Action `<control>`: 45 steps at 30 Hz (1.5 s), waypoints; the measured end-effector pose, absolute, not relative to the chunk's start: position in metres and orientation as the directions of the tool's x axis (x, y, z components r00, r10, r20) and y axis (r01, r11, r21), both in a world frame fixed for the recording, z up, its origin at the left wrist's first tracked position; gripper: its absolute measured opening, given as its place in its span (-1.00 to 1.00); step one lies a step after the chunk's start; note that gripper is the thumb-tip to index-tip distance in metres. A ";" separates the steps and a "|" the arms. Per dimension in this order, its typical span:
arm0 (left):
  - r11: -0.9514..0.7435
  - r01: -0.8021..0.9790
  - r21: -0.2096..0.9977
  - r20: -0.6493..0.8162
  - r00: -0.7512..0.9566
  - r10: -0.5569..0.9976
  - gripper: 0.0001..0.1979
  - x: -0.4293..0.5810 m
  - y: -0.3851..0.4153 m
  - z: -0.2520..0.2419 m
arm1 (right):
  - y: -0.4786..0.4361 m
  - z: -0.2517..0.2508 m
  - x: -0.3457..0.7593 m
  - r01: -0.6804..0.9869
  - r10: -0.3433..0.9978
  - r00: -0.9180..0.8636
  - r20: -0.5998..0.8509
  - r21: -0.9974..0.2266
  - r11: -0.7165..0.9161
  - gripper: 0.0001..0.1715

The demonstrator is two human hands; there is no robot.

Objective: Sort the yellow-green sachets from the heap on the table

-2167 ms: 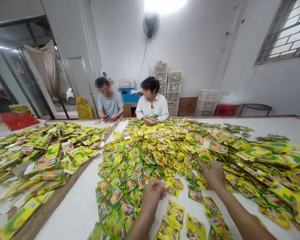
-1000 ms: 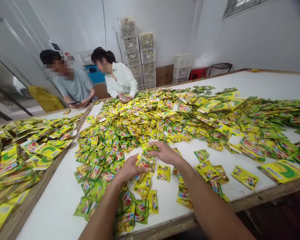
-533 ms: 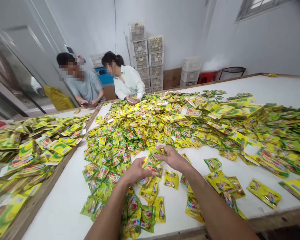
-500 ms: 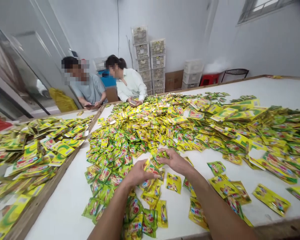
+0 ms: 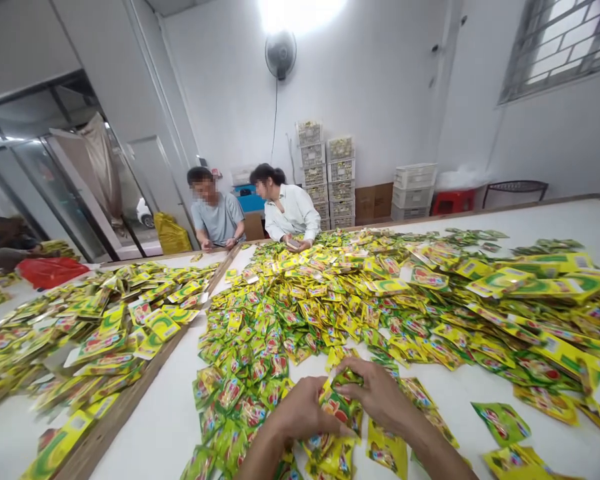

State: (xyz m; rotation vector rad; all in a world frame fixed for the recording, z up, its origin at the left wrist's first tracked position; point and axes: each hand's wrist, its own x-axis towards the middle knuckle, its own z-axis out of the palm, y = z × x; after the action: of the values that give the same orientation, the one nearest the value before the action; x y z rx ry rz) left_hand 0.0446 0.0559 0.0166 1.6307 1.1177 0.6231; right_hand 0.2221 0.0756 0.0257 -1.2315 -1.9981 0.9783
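Over the white tabletop, both hands work close together at the edge of a heap of small candy packets (image 5: 250, 373). My left hand (image 5: 305, 408) is closed round a small yellow-green box (image 5: 334, 403) with a red fruit picture. Just to its right, my right hand (image 5: 375, 387) pinches a green packet (image 5: 349, 377) at the upper end of the box. Whether the packet is partly inside the box, I cannot tell. Below the hands lie yellow packets (image 5: 386, 451), and a single green packet (image 5: 501, 423) rests farther right.
A wooden divider (image 5: 130, 393) separates a pile of yellow boxes (image 5: 105, 340) on the left. More flat boxes (image 5: 555, 283) lie on the heap at right. Two people (image 5: 217, 217) (image 5: 293, 210) sit at the far edge. Stacked white crates (image 5: 314, 175) stand behind them.
The view has tilted up and swung left, so a wall fan and the window show more fully. My hands stay together with the box and green packet between them.
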 end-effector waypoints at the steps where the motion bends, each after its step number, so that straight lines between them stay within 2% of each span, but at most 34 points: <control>1: -0.040 0.361 0.932 -0.134 0.445 0.886 -0.44 0.044 0.056 0.017 | 0.075 0.027 0.222 0.464 0.909 -0.402 0.112 -0.831 0.307 -0.83; 5: 0.142 0.321 0.936 -0.296 0.504 0.811 -0.40 0.041 0.054 0.019 | 0.075 0.030 0.224 0.412 0.894 -0.430 0.126 -0.854 0.319 -0.82; 7: 0.200 0.293 0.935 -0.327 0.495 0.805 -0.43 0.041 0.054 0.018 | 0.076 0.028 0.223 0.404 0.888 -0.435 0.148 -0.850 0.339 -0.81; 11: 0.088 0.205 0.975 -0.162 0.379 0.911 -0.50 0.046 0.055 0.015 | 0.076 0.019 0.214 0.394 0.890 -0.406 0.209 -0.838 0.377 -0.72; 14: 0.091 0.162 0.983 -0.151 0.414 0.897 -0.52 0.048 0.057 0.015 | 0.076 0.014 0.209 0.397 0.928 -0.341 0.152 -0.871 0.288 -0.60; 16: 0.063 0.139 0.988 -0.115 0.410 0.905 -0.55 0.048 0.059 0.014 | 0.078 0.012 0.211 0.374 0.933 -0.332 0.137 -0.889 0.263 -0.65; 19: 0.037 0.115 0.993 -0.075 0.350 0.934 -0.56 0.048 0.063 0.011 | 0.082 0.010 0.214 0.345 0.932 -0.302 0.202 -0.888 0.304 -0.74; 22: 0.025 0.130 0.991 -0.063 0.296 0.953 -0.56 0.047 0.064 0.008 | 0.080 0.010 0.211 0.370 0.922 -0.250 0.296 -0.851 0.374 -0.72; 27: -0.014 0.199 0.980 -0.046 0.295 0.954 -0.71 0.044 0.063 0.012 | 0.074 0.013 0.201 0.450 0.917 -0.213 0.338 -0.799 0.399 -0.81; 30: -0.035 0.249 0.968 -0.043 0.301 0.953 -0.79 0.042 0.063 0.011 | 0.070 0.013 0.198 0.526 0.908 -0.288 0.304 -0.743 0.415 -0.85; 34: 0.022 0.234 0.972 -0.097 0.316 0.944 -0.74 0.042 0.064 0.007 | 0.067 0.013 0.197 0.562 0.925 -0.338 0.176 -0.750 0.349 -0.88; 38: 0.005 0.209 0.978 -0.067 0.289 0.955 -0.57 0.045 0.064 0.006 | 0.073 0.010 0.198 0.509 0.960 -0.211 0.186 -0.817 0.270 -0.89; 41: 0.033 0.238 0.971 -0.099 0.271 0.957 -0.56 0.045 0.065 0.005 | 0.078 0.007 0.200 0.462 0.979 -0.068 0.194 -0.863 0.203 -0.86; 45: 0.034 0.303 0.952 -0.112 0.246 0.963 -0.65 0.042 0.063 0.003 | 0.079 0.004 0.202 0.497 0.971 -0.181 0.153 -0.838 0.225 -0.82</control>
State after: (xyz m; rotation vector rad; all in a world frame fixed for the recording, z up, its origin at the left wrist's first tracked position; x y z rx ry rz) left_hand 0.0422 0.0631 0.0029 1.4796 1.2521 0.7998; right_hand 0.2019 0.0789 0.0037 -1.3625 -1.7898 0.8475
